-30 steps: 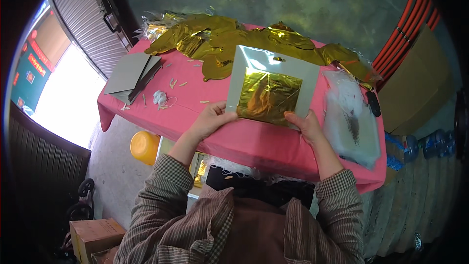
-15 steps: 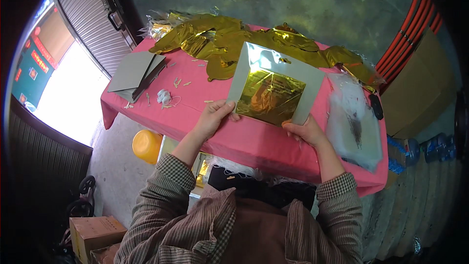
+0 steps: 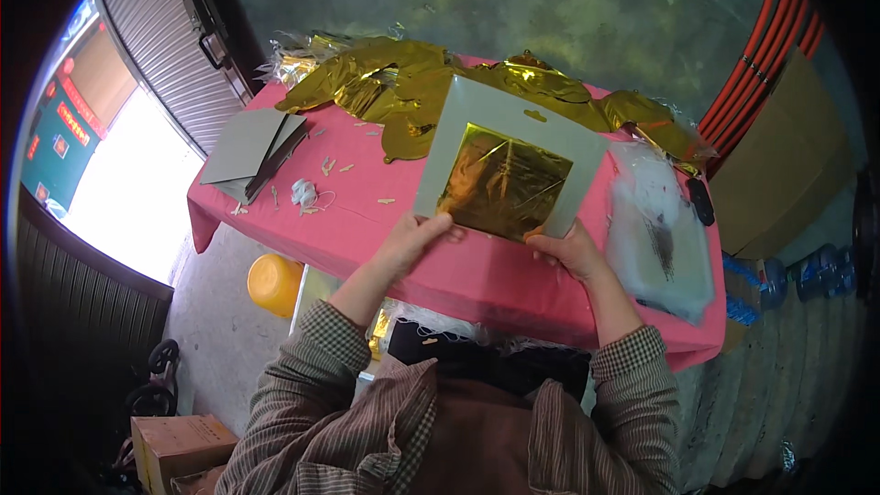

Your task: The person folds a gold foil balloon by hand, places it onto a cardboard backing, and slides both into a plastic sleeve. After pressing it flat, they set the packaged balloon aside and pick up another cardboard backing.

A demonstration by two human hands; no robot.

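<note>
Both hands hold a grey card with a hang hole near its top, tilted up above the table. A folded square of gold foil lies flat against the card and mirrors a blurred reflection. My left hand pinches the lower left corner, its thumb on the front. At the lower right corner my right hand grips the edge, thumb also on the front. Behind the card, crumpled gold foil balloons spread across the far side of the table; the card hides part of them.
A pink cloth covers the table. Grey cards are stacked at left, near a white string bundle and small cut-out scraps. Clear plastic bags and a black object lie at right. A yellow bucket stands below.
The card has tilted slightly, and the bright glare on its upper part has gone. My left hand has shifted a little to the right and nearer to me, still gripping the card.
</note>
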